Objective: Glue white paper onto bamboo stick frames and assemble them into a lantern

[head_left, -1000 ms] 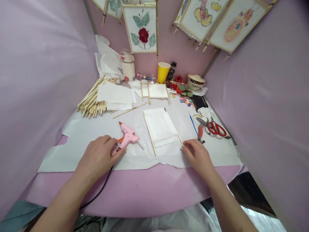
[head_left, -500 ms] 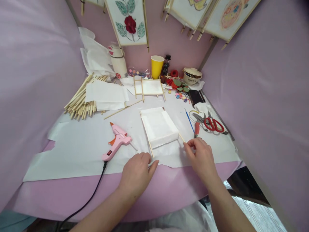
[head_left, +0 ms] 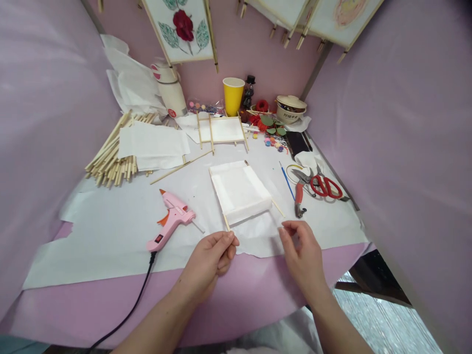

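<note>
A small frame covered in white paper (head_left: 241,191) lies on the white sheet in front of me, with thin wooden sticks jutting out at its near corners. My left hand (head_left: 217,250) pinches the end of the near left stick (head_left: 226,223) between thumb and fingers. Just short of the near right stick (head_left: 278,208) is my right hand (head_left: 302,246), its thumb and fingers apart and holding nothing. Left of the frame lies a pink hot glue gun (head_left: 171,219), its nozzle pointing away from me and its black cord running off the near edge.
Bundled wooden sticks (head_left: 110,157) and white paper sheets (head_left: 155,142) lie back left. Behind stand a bottle (head_left: 171,93), a yellow cup (head_left: 233,97), another stick frame (head_left: 224,130) and a lidded bowl (head_left: 291,109). Pliers (head_left: 299,196) and red-handled scissors (head_left: 326,187) lie right. Decorated panels (head_left: 180,29) hang above.
My left hand has taken hold of the frame's near left stick. My right hand has let go of the near right stick and drawn slightly back. The view has shifted a little.
</note>
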Demonstrator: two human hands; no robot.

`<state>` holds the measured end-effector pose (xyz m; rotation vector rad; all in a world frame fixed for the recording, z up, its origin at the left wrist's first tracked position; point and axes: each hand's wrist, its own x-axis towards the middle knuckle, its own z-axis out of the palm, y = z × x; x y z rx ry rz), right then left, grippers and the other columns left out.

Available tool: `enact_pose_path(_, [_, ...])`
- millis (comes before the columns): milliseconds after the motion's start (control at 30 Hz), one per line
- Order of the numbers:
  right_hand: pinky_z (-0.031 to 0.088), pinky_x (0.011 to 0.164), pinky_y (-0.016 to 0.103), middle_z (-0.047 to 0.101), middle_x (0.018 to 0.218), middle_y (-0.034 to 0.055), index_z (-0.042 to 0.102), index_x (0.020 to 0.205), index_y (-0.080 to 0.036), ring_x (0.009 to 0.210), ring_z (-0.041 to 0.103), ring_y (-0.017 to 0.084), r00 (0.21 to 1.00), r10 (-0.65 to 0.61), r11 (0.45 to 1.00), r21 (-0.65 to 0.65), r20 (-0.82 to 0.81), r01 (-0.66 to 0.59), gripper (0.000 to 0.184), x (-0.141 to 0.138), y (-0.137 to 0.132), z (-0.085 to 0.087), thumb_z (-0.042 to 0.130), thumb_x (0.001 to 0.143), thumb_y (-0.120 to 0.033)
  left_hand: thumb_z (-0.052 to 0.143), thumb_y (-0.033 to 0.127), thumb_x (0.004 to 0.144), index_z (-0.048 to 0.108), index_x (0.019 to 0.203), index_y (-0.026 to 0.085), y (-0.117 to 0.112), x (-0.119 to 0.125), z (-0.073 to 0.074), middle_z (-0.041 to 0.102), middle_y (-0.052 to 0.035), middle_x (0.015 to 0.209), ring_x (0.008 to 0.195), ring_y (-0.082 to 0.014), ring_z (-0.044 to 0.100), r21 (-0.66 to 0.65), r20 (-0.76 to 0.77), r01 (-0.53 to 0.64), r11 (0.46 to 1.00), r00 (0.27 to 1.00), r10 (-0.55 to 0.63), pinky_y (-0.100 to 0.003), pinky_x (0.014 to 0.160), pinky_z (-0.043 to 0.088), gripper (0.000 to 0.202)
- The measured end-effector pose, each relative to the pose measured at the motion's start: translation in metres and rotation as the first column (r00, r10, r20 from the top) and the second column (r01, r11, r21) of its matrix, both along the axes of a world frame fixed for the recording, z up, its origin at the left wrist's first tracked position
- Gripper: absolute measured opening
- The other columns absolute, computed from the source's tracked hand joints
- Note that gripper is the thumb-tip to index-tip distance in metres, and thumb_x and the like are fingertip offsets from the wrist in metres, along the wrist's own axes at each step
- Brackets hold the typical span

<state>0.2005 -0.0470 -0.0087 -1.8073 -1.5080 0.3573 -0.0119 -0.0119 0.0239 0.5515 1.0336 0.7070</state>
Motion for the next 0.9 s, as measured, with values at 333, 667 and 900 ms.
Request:
enact_pose_path(333, [0.03,0.114,0.049,0.052,0.139,0.0145,0.049,0.136,-0.011,0.131,0.043,0.03,0.856,0.318,0.947,-0.104,0.408,-0.302,0.042,-0.053,0.013,-0.005,0.047,0.094,-0.02,0.076,0.043,0.075,0.061,0.075,0.011,-0.005,0.008,0.018,0.049,0.0051,0.054,0.039,0.0009,0.021,-0.018,0.122,-0.004,1.0,0.993,0.006,-0.018,0.04,0.011,0.035])
enact_pose_path(667, [0.039,0.104,0.052,0.056,0.119,0.014,0.056,0.122,-0.015,0.117,0.046,0.031,0.877,0.304,0.946,-0.008,0.373,-0.324,0.029,-0.047,0.013,0.004,0.044,0.097,-0.022,0.073,0.047,0.077,0.06,0.076,0.012,-0.009,0.008,0.002,0.049,0.0053,0.054,0.039,0.0007,0.021,0.004,0.102,0.0,1.0,0.995,0.0,-0.019,0.041,0.01,0.037])
enact_pose_path(900, [0.04,0.105,0.053,0.05,0.127,0.0159,0.051,0.128,-0.012,0.122,0.043,0.03,0.873,0.264,0.933,0.121,0.41,-0.339,0.033,-0.043,0.014,-0.004,0.047,0.097,-0.02,0.072,0.047,0.076,0.059,0.075,0.012,-0.009,0.006,-0.007,0.051,0.005,0.055,0.039,0.0006,0.021,0.008,0.069,0.014,1.0,0.998,-0.014,-0.019,0.041,0.011,0.038])
